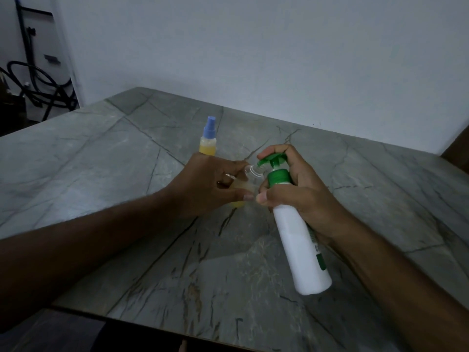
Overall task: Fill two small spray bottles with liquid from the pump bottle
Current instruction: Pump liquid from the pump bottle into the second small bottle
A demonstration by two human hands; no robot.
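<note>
My right hand grips a white pump bottle by its neck, lifted and tilted, with a finger on top of the green pump head. The green nozzle points into the open neck of a small clear spray bottle. My left hand holds that small bottle, which is tilted and holds some yellow liquid at its lower end. Behind my left hand stands a second small spray bottle, upright, with a blue spray cap and yellow liquid inside.
Both bottles sit over a grey marble-patterned table whose near edge runs along the bottom. A pale wall rises behind it. Dark cables and a stand are at the far left, off the table.
</note>
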